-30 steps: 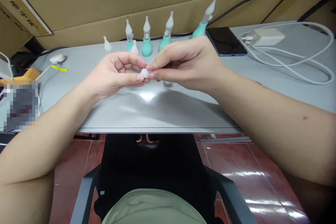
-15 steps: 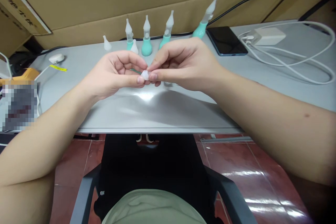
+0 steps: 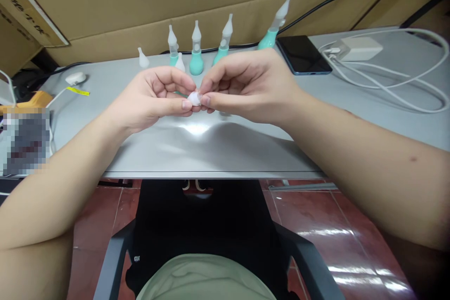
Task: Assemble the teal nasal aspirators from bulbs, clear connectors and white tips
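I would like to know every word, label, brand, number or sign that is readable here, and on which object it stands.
None reads with certainty.
Handwritten dark characters on the cardboard at upper left: too blurred to read.
Dark print below them: too blurred.
Small white lettering on the black fabric: too small to read surely.
Yellow tag: any print is too small.
White piece: no lettering visible.
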`<state>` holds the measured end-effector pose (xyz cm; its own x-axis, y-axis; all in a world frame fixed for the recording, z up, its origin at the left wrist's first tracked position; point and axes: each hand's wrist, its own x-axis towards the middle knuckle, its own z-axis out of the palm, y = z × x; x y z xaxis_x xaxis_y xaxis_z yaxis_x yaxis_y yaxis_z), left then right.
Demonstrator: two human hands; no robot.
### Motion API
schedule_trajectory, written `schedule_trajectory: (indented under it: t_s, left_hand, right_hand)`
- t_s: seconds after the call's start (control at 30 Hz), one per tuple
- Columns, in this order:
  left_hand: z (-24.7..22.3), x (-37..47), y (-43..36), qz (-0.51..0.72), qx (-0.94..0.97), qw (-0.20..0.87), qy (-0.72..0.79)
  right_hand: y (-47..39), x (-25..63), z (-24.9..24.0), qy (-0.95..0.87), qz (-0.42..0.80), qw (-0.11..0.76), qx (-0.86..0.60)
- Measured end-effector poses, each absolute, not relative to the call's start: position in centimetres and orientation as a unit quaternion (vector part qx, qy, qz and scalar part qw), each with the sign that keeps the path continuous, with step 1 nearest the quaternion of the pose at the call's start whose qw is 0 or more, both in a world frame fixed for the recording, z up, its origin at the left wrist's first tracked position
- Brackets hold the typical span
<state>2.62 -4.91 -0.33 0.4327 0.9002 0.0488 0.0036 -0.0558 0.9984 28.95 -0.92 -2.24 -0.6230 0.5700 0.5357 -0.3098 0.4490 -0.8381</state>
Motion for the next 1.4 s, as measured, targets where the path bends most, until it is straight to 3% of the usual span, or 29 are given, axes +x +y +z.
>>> schedule_trajectory:
  t_s: [0.23, 0.53, 1.4]
  left_hand:
    - [-0.5, 2.4, -4.7, 0.382, 0.609, 0.595, 0.360]
    - [-1.8, 1.7, -3.6, 0.388, 0.641, 0.617, 0.242]
    - [-1.8, 1.4, -4.1, 0.371, 0.668, 0.566, 0.310]
  right_hand:
    - [-0.6, 29.1, -2.5, -0.744, 0.514, 0.417, -0.093]
    - [-0.2, 29.2, -2.6, -0.745, 0.533, 0.391, -0.097]
    - [0.4, 29.7, -2.3, -0.724, 0.604, 0.298, -0.150]
